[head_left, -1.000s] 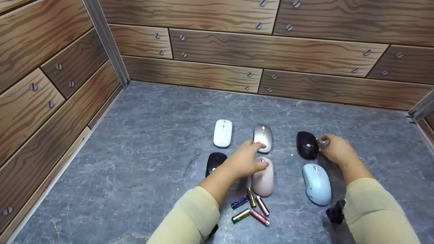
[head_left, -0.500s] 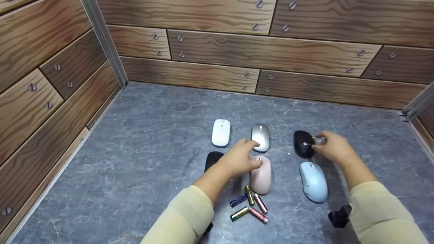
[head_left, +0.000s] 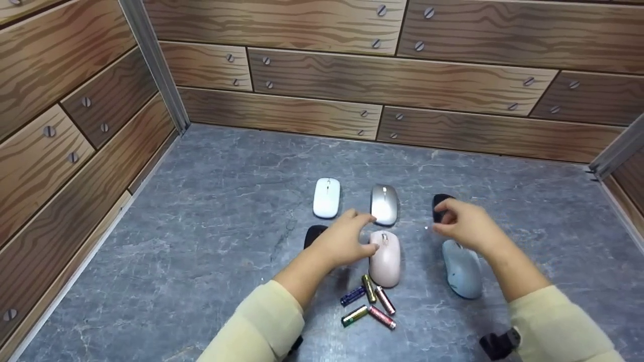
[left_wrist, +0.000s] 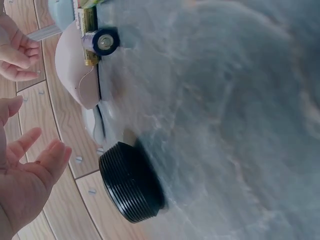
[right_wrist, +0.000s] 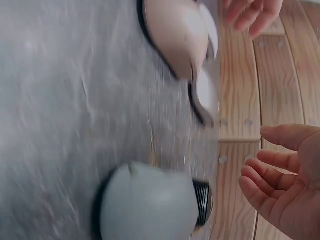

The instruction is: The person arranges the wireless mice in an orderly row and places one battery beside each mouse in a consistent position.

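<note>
My left hand (head_left: 339, 241) hovers with spread, relaxed fingers beside the pink mouse (head_left: 385, 261) and near the silver mouse (head_left: 384, 203). It holds nothing, and partly covers a black mouse (head_left: 314, 235). My right hand (head_left: 468, 226) is over a second black mouse (head_left: 440, 201), hiding most of it, and above the light blue mouse (head_left: 464, 271). In the right wrist view the right hand (right_wrist: 287, 175) has loosely bent fingers, thumb apart, with nothing in its grasp. The left wrist view shows the left hand (left_wrist: 30, 175) raised near a ridged black mouse (left_wrist: 130, 182).
Several batteries lie loose in front of the pink mouse, among them a red battery (head_left: 382, 318) and a dark blue battery (head_left: 353, 295). A white mouse (head_left: 327, 198) lies at the back left. Wood-patterned panels (head_left: 312, 75) border the grey surface (head_left: 226, 201).
My right hand has left the right side of the far black mouse, where something yellowish showed at its fingertips, and moved left over that mouse. The left hand has shifted slightly left.
</note>
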`<state>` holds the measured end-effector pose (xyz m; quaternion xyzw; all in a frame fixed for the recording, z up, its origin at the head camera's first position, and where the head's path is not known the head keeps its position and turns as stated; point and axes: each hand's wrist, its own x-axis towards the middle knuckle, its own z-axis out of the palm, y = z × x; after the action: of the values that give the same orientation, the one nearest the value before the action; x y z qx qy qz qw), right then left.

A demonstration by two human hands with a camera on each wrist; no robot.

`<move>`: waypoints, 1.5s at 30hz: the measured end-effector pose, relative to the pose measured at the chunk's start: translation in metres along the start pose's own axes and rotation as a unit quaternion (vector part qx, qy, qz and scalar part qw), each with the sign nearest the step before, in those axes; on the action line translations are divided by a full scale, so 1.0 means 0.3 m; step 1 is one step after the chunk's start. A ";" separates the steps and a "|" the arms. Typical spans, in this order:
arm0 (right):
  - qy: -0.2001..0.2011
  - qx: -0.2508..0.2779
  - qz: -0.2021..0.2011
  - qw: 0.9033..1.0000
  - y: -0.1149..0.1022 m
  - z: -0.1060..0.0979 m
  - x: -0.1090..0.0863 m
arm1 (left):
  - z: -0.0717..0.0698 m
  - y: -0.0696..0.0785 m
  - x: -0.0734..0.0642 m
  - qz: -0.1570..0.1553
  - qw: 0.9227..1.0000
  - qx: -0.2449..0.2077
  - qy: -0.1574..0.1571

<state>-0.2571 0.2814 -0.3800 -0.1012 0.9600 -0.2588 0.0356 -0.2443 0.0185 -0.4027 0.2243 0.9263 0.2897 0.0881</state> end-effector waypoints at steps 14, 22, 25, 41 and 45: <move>-0.030 0.030 -0.073 0.996 -0.130 0.107 -0.101 | 0.025 -0.053 -0.080 0.043 0.999 0.014 0.007; -0.060 0.010 -0.148 0.987 -0.150 0.157 -0.144 | 0.033 -0.031 -0.143 0.078 0.996 0.036 -0.013; -0.089 -0.018 -0.202 0.975 -0.155 0.177 -0.162 | 0.036 -0.024 -0.158 0.092 0.994 0.049 -0.019; -0.126 -0.056 -0.255 0.957 -0.173 0.293 -0.198 | 0.069 -0.011 -0.188 0.121 0.991 0.057 -0.019; -0.130 -0.066 -0.256 0.956 -0.175 0.300 -0.204 | 0.074 -0.013 -0.189 0.123 0.991 0.052 -0.015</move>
<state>-0.1774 0.2061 -0.4303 -0.3784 0.9040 -0.1797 0.0856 -0.1890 0.0003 -0.4211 0.3456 0.9037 0.2467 0.0542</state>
